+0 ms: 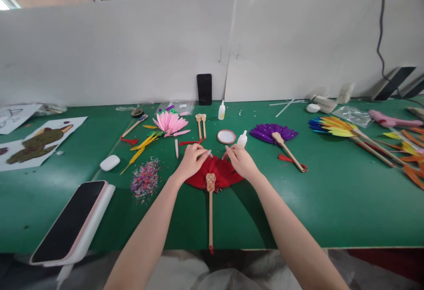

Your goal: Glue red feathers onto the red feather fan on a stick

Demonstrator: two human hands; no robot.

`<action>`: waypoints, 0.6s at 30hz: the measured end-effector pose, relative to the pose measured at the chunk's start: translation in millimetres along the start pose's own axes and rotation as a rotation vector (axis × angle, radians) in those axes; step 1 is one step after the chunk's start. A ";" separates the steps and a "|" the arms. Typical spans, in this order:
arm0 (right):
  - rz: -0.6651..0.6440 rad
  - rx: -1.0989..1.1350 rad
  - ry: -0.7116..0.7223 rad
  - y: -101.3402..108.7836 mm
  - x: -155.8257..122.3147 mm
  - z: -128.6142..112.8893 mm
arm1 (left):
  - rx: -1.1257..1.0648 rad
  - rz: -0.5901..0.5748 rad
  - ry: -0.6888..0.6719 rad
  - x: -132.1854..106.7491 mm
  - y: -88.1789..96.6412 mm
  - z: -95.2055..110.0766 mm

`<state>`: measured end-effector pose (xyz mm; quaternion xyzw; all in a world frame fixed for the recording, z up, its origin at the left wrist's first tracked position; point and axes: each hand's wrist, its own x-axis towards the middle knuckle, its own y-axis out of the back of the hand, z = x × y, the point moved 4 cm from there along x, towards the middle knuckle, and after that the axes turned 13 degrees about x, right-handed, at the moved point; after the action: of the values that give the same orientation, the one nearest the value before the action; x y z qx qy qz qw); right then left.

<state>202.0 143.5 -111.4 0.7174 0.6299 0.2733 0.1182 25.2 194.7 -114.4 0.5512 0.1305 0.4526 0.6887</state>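
A red feather fan [218, 166] lies on the table in front of me, its wooden handle [211, 219] pointing towards me. My left hand [192, 161] rests over the fan's upper left feathers, fingers pinched; a small pale tip shows at them, too small to name. Over the upper right feathers is my right hand [241, 161], its fingertips drawn together. Whatever they pinch is too small to tell. Just beyond the hands stand a small white dish with a red rim [226, 137] and a white squeeze bottle [242, 139].
A purple feather fan [274, 132] and multicoloured feathers [336, 126] lie to the right. Pink feathers [170, 123], yellow feathers [142, 148], a heap of colourful bits [145, 177] and a large phone [71, 221] are on the left. A white partition [132, 51] stands behind.
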 end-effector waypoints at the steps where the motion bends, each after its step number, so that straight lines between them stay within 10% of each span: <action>1: -0.007 -0.003 0.001 -1.1 -0.1 0.7 | 0.001 -0.018 -0.020 -0.5 -1.9 2.6; 18: 0.033 0.066 -0.052 3.4 0.9 1.9 | 0.008 -0.130 -0.144 -2.8 -8.9 14.4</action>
<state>205.9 144.0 -111.0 0.7381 0.6234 0.2352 0.1063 37.7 183.4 -117.9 0.5753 0.1181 0.3656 0.7221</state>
